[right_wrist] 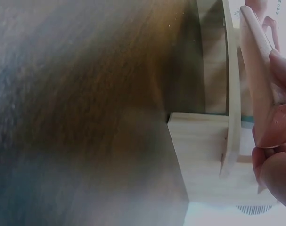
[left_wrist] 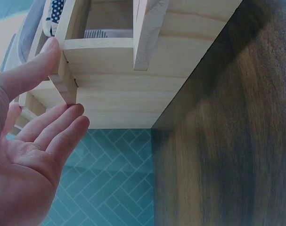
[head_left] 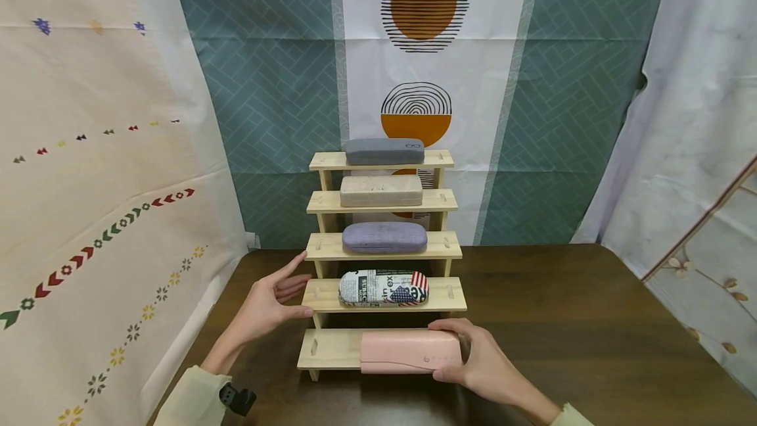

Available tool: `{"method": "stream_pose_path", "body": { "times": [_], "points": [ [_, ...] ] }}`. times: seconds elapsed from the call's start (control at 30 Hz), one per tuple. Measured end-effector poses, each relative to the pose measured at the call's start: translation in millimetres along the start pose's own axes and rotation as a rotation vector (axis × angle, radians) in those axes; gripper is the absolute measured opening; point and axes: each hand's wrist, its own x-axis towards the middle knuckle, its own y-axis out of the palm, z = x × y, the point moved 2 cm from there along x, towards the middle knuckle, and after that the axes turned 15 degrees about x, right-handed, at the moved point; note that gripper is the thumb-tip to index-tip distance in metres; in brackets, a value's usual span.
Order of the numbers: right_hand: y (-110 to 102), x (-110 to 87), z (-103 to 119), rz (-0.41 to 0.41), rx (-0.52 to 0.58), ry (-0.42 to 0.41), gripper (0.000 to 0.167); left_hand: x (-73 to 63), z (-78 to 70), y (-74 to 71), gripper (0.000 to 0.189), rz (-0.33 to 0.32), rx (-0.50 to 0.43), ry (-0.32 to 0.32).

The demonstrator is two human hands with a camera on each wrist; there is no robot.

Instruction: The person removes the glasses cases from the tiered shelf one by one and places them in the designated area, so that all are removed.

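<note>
My right hand [head_left: 481, 363] grips the right end of a pink glasses case [head_left: 393, 352], thumb in front and fingers behind, at the bottom step of a wooden tiered stand [head_left: 328, 350]. In the right wrist view the pink case [right_wrist: 258, 70] appears tilted beside the step's edge. At the stand's left side my left hand [head_left: 266, 304] holds the end of the second step from the bottom between thumb and fingers; the left wrist view shows the thumb [left_wrist: 44, 59] at one edge. Above the pink case sit newspaper-print [head_left: 383, 288], purple [head_left: 384, 236], beige [head_left: 381, 190] and grey [head_left: 384, 152] glasses cases, one per step.
The stand rests on a dark brown wooden table [head_left: 550, 321]. A patterned teal and white cloth [head_left: 284, 104] hangs close behind it. Pale embroidered fabric [head_left: 106, 183] borders the left side, and a white floral cloth [head_left: 698, 215] the right.
</note>
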Motion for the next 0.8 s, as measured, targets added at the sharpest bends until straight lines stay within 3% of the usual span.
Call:
{"method": "stream_pose_path", "body": {
  "times": [0.37,0.8],
  "points": [
    [-22,-10.7,8,-0.005,-0.025,-0.028,0.062,-0.7,0.8,-0.4,0.107,0.000,0.000,0.000],
    [-63,-29.9,25,-0.005,-0.017,-0.084,0.063,0.0,0.9,0.0,0.106,-0.001,0.002,0.002]
  ]
}}
